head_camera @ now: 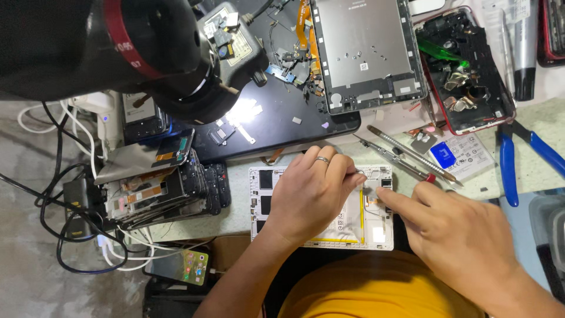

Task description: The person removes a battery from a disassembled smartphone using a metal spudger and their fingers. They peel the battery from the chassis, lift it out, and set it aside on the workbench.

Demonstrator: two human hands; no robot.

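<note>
While screwdrivers [406,154] lie near, both hands, fingers curled, press the opened tablet [376,227].

An opened white rectangular tablet body [321,207], back cover off, lies flat on the bench just before the person, its pale battery pack with a yellow-edged lower border exposed, small dark components along its left side, and a white frame all round.

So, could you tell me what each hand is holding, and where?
The left hand pinches thin tweezers near their top, over the opened tablet. The right hand holds nothing; its forefinger presses the tablet.
</note>
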